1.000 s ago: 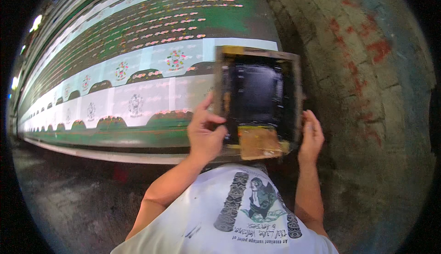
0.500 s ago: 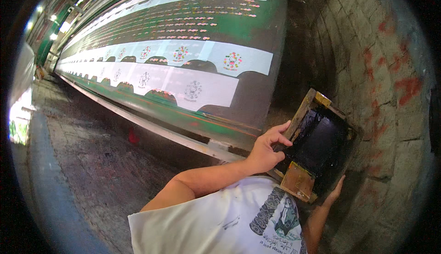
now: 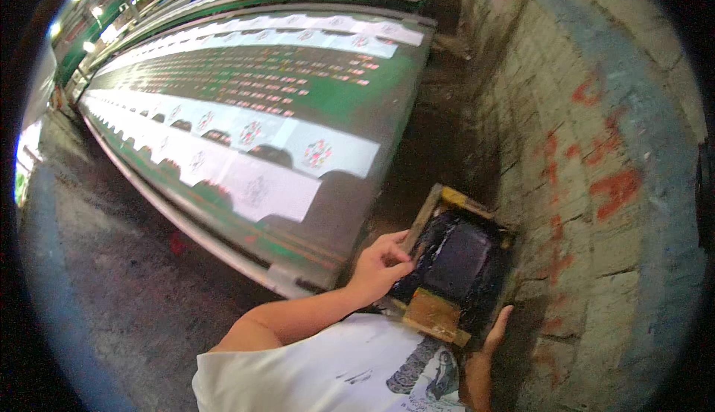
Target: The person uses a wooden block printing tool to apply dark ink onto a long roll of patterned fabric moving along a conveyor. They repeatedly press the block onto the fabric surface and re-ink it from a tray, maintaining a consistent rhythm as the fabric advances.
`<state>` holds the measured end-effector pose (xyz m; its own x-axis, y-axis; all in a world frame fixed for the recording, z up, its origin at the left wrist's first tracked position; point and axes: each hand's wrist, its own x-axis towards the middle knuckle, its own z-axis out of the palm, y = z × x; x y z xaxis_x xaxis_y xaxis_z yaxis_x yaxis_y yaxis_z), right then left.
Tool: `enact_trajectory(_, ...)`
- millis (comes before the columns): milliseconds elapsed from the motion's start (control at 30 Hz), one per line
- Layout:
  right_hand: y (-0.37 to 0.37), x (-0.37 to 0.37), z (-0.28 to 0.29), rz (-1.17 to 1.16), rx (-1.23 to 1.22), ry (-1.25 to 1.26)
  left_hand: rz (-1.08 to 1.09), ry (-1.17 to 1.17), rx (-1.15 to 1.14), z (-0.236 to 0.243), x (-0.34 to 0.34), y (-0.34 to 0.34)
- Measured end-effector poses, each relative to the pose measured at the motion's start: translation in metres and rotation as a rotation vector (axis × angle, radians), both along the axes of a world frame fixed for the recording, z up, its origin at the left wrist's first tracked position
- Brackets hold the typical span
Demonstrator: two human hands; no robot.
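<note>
A small wooden screen-printing frame is held tilted in front of my white shirt. Dark ink coats its inside around a smooth, dark rectangular panel. In its near end rests a flat brown wooden block, apparently a squeegee, with ink-stained edges. My left hand is closed round the frame's left rim, thumb over the inner side. Against the lower right side is my right hand, supporting the frame; its thumb points up, and its other fingers are hidden behind it.
A long green-and-black printing table stretches away to the left, bearing rows of pale blue and white printed pieces. Its metal-edged corner is close to my left forearm. A block wall with red marks stands on the right.
The whole view has swung right, showing more wall. The frame, still in both hands, now appears lower and further left in the picture, beyond the table's near end.
</note>
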<state>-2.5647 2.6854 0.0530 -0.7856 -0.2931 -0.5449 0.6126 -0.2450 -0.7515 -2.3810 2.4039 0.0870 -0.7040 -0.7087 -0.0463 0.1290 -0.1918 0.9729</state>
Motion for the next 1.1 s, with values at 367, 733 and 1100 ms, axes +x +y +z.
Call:
enact_trajectory(367, -0.139, -0.231, -0.050, 0.351, 0.218, 0.419, 0.264, 0.087, -0.121, -0.019, -0.135, -0.125)
enact_trajectory(733, -0.325, -0.376, -0.036, 0.491, -0.235, 0.162, 0.394, 0.105, -0.125, 0.000, -0.270, -0.248)
enact_trajectory(1100, -0.506, -0.597, -0.050, 0.581, -0.268, 0.160, 0.558, 0.046, -0.243, -0.026, -0.471, -0.368)
